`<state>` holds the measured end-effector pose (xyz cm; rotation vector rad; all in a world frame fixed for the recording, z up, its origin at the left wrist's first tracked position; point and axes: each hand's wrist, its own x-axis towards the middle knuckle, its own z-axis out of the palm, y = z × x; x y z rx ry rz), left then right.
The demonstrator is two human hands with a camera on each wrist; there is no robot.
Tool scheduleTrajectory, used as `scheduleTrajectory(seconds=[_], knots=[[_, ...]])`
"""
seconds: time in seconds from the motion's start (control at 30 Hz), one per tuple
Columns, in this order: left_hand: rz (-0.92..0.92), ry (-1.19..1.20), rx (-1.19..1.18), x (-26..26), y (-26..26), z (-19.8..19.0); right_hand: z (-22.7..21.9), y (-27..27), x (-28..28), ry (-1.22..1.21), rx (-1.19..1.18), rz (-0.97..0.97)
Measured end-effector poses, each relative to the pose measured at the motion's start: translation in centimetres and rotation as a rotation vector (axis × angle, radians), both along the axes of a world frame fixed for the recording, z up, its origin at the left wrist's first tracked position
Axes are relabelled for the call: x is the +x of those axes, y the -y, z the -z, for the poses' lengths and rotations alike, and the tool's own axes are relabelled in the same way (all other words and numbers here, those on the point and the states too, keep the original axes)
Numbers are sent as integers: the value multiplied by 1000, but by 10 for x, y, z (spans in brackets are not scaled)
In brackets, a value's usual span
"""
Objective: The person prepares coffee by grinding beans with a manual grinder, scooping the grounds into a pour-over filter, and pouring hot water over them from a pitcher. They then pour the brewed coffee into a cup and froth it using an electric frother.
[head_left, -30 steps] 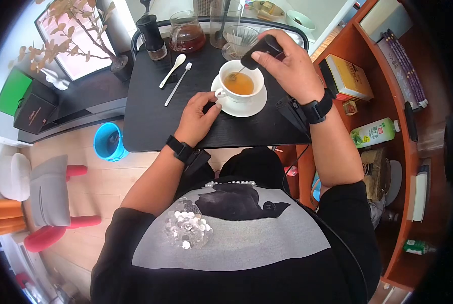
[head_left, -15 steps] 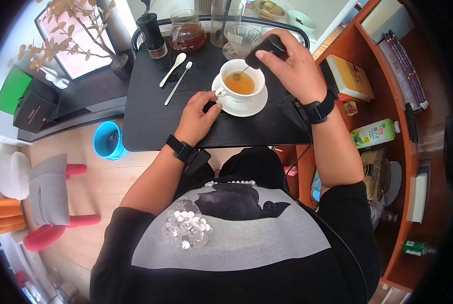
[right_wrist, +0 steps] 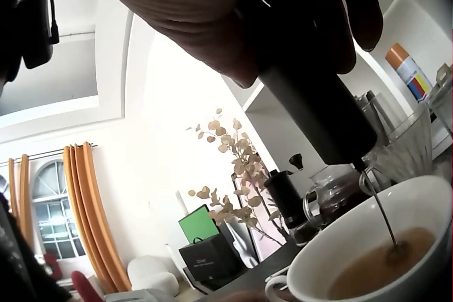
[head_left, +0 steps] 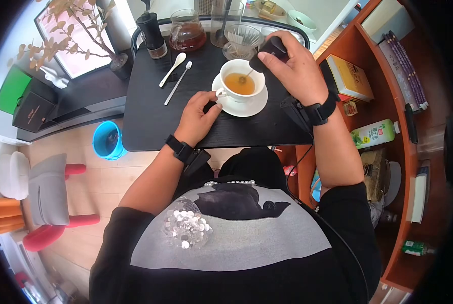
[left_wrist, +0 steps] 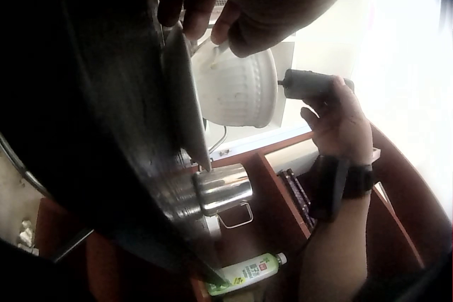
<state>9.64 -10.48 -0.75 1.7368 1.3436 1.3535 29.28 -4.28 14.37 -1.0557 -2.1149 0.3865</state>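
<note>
A white teacup [head_left: 257, 83] with amber liquid stands on a white saucer [head_left: 243, 109]. Above its right side, my right hand [head_left: 300, 71] grips a black handheld milk frother [head_left: 261, 63], thumb along the body. The frother's thin shaft slants down into the cup, and its whisk head [right_wrist: 398, 251] sits in the liquid. On the cup's left, my left hand [head_left: 200, 115] holds the handle between finger and thumb, its fingertips close over the saucer rim. Seen in the left wrist view, the frother [left_wrist: 308, 84] is beside the cup's mouth.
Left of the cup lie a white spoon [head_left: 173, 70] and a long thin stirrer [head_left: 178, 84]. Behind stand a black grinder [head_left: 151, 35], a glass pot of dark tea [head_left: 187, 38] and a glass dripper [head_left: 241, 40]. A metal pitcher [left_wrist: 225, 190] shows in the left wrist view.
My right hand has shifted slightly right, and the frother's whisk has moved from the cup's left side toward the middle right of the liquid. The left hand has stayed at the handle.
</note>
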Motion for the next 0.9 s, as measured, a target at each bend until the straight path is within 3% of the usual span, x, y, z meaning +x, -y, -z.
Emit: scheduleTrajectory(seconds=[0.13, 0.23, 0.43, 0.5, 0.67, 0.8, 0.9], knots=[[2, -2, 0, 0, -1, 2, 5, -1, 4, 7, 10, -61], [3, 16, 6, 0, -3, 5, 8, -2, 1, -146, -61, -161], [13, 1, -9, -2, -1, 1, -1, 2, 4, -32, 29, 5], [35, 71, -68, -3, -2, 5, -4, 5, 13, -88, 76, -4], [94, 235, -207, -13, -5, 0, 1, 2, 46, -390, -217, 120], [76, 286, -236, -15, 1, -24, 22, 8, 65, -606, -299, 176], [77, 279, -204, -15, 8, -38, 40, 10, 84, -571, -295, 205]])
